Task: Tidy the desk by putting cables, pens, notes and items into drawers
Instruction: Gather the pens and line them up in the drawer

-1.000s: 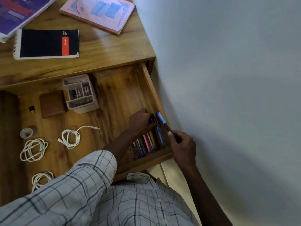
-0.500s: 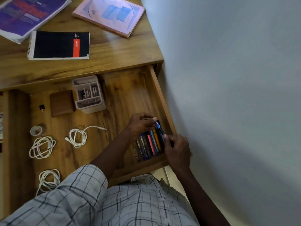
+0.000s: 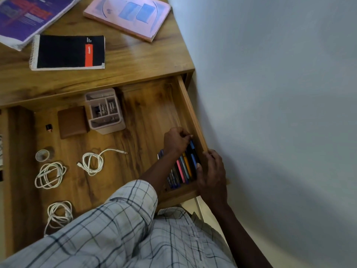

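Two hands on pens (image 3: 184, 167) in drawer (image 3: 193, 113), left hand (image 3: 176, 141) and right hand (image 3: 211, 171) gripping them, notebook (image 3: 67, 52) label unreadable

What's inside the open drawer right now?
The drawer holds pens, three coiled white cables, a divided organiser, a brown pad and a tape roll. Both hands cover the pens' ends.

I count three coiled white cables (image 3: 50, 175), three books (image 3: 127, 16), one organizer (image 3: 105, 112), two hands (image 3: 212, 171).
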